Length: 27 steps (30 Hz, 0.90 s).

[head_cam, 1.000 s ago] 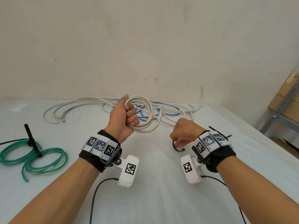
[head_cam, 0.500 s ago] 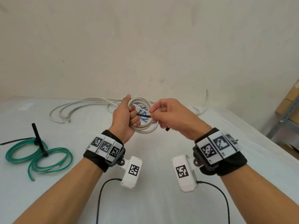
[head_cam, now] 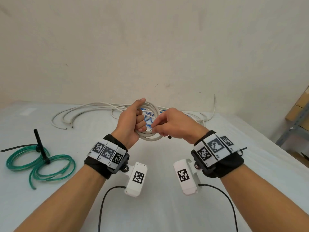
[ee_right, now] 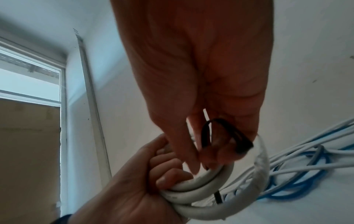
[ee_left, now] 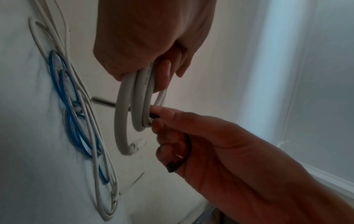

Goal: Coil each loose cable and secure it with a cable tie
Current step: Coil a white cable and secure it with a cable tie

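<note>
- Head view: green cable [head_cam: 39, 162], left of the white coil [head_cam: 151, 129], is already coiled and tied; loose white and blue cables [head_cam: 93, 108] behind the coil still wait. My left hand [head_cam: 132, 124] fists the coil above the table [head_cam: 158, 215].
- Left wrist: my right hand [ee_left: 201, 144] pinches the black cable tie [ee_left: 184, 150] against the coil's loops.
- Right wrist: tie tip pokes through the coil, not fastened yet I think.
</note>
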Each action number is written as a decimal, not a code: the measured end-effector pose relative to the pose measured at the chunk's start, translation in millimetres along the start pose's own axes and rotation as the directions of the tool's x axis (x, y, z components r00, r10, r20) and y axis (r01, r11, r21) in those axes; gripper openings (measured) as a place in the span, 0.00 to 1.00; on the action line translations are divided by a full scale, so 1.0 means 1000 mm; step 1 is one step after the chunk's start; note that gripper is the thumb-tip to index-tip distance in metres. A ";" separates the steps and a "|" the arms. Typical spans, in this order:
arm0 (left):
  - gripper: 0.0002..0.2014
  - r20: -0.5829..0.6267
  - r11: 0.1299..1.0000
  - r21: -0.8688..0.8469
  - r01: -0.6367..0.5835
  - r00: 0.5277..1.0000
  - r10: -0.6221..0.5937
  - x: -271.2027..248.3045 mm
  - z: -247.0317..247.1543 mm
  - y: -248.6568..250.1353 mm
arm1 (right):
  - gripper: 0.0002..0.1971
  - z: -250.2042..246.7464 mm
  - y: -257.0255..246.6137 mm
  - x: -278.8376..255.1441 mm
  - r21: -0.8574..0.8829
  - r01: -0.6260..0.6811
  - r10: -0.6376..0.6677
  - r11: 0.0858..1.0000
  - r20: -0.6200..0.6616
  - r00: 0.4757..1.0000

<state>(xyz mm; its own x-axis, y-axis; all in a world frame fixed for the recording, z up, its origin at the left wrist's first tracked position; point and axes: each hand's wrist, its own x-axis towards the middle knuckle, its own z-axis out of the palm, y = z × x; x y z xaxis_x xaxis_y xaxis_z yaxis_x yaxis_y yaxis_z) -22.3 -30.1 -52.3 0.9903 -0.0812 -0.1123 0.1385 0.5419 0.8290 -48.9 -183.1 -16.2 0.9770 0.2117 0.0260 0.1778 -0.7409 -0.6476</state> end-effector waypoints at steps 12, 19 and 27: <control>0.26 0.072 0.974 0.039 0.224 0.971 -0.226 0.004 -0.006 0.006 | 0.25 -0.011 -0.024 -0.008 -0.245 -0.033 0.088 0.969 0.220 0.971; 0.26 0.117 0.948 0.004 0.319 0.941 -0.317 0.004 -0.009 0.010 | 0.14 -0.015 -0.021 -0.015 -0.549 0.196 0.056 0.812 0.408 0.911; 0.24 0.117 0.915 -0.087 0.394 0.916 -0.383 0.003 -0.010 0.010 | 0.18 0.024 -0.003 -0.015 -0.656 0.262 -0.109 0.708 0.265 0.958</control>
<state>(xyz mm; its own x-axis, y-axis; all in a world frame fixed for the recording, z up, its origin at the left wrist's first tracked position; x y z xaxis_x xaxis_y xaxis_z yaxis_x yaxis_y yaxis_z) -17.5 -16.4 -49.7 0.8536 -0.3799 -0.3565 0.5173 0.5364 0.6669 -66.7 -168.2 -32.8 0.8853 0.4527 -0.1064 0.4593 -0.8870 0.0482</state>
